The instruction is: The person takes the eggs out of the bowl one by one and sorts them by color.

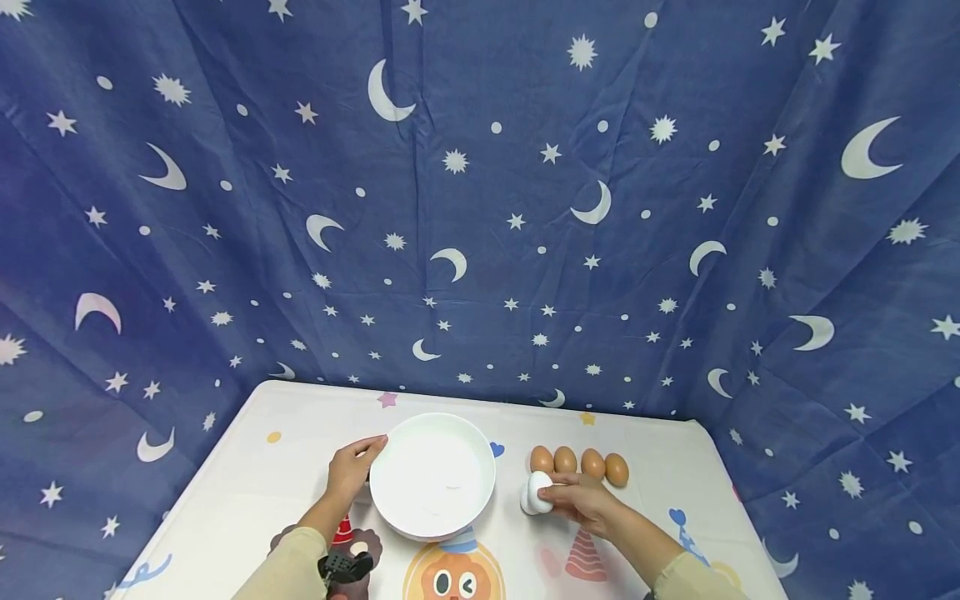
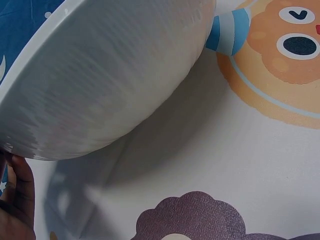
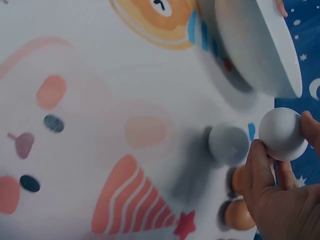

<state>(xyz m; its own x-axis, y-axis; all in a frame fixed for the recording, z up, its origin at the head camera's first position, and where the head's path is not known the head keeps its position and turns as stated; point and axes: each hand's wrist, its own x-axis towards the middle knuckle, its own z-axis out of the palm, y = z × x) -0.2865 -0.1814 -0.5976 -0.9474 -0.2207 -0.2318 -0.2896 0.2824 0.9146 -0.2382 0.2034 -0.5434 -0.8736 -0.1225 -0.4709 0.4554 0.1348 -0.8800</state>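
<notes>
My left hand [image 1: 351,472] grips the left rim of a large white bowl [image 1: 433,475], thumb at the edge. In the left wrist view the bowl's outer wall [image 2: 115,85] fills the upper left, and a few fingers [image 2: 24,187] touch it. No contents show inside the bowl. To its right, my right hand [image 1: 588,504] pinches a smooth white egg [image 1: 540,492] between thumb and fingers. Beside and below that egg stands a pale rounded object [image 3: 228,144] on the table; its exact kind is unclear.
Several brown eggs [image 1: 566,460] lie in a row just behind my right hand. A white cloth with cartoon prints covers the table [image 1: 300,417]. Blue curtain [image 1: 487,208] with moons and stars hangs behind and at both sides.
</notes>
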